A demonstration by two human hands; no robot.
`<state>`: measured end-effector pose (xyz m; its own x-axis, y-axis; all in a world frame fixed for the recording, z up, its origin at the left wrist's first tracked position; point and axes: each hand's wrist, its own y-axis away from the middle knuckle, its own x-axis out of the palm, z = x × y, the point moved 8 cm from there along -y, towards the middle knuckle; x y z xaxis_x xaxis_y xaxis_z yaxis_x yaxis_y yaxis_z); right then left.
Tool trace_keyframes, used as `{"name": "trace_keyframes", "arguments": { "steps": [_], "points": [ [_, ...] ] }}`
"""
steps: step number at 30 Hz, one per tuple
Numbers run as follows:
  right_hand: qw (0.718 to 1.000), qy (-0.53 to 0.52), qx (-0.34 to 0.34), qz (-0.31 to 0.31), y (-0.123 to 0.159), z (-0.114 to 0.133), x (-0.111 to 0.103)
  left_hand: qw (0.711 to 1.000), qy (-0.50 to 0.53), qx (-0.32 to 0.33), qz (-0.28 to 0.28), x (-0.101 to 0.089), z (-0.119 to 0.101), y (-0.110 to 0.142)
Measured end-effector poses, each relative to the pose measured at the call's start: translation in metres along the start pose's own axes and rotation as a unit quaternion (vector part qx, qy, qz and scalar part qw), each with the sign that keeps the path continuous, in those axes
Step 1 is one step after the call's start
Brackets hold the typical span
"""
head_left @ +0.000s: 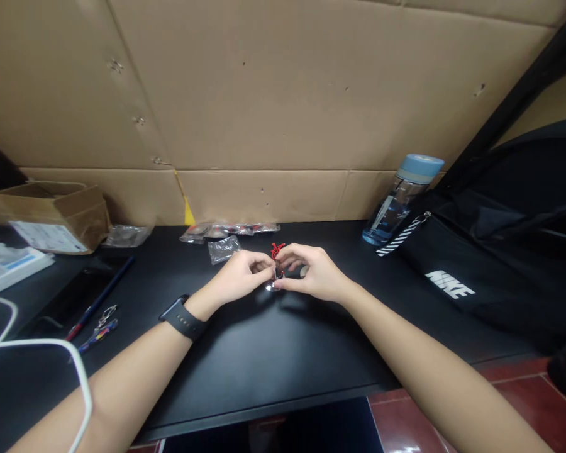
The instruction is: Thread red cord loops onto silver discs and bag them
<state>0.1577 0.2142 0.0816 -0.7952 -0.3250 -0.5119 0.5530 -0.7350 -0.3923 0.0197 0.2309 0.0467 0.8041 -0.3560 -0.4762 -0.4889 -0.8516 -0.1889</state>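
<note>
Near the middle of the black table, my left hand [245,274] and my right hand [311,272] meet at a small shiny silver object [274,286]. Both hands pinch it between thumb and fingertips, one from each side. Its exact kind is hard to make out because the fingers cover most of it. A bunch of thin red cord [277,249] shows just behind the fingertips; I cannot tell whether it is tied to the silver object. Close beyond my left hand lies a small clear plastic bag [224,249].
Several packaged items [231,230] lie along the cardboard wall [283,113]. At left are an open cardboard box [70,214], a pen [101,296], a keychain [99,330] and a white cable [75,358]. A water bottle [399,201] and black bag [481,251] stand at right.
</note>
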Motion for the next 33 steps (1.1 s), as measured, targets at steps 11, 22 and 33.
{"name": "trace_keyframes", "arguments": {
  "steps": [11,22,33],
  "points": [
    [1.000,0.017,-0.003,0.002,-0.001,0.000,0.000,0.999,-0.028,0.011,0.021,0.002,-0.001,0.000],
    [0.998,0.036,0.016,0.055,0.001,-0.004,0.005,0.992,-0.116,0.036,0.013,0.010,-0.004,0.002],
    [0.999,0.017,0.028,0.019,-0.001,-0.009,0.001,0.999,-0.003,0.022,-0.027,0.007,0.003,-0.001]
  ]
}}
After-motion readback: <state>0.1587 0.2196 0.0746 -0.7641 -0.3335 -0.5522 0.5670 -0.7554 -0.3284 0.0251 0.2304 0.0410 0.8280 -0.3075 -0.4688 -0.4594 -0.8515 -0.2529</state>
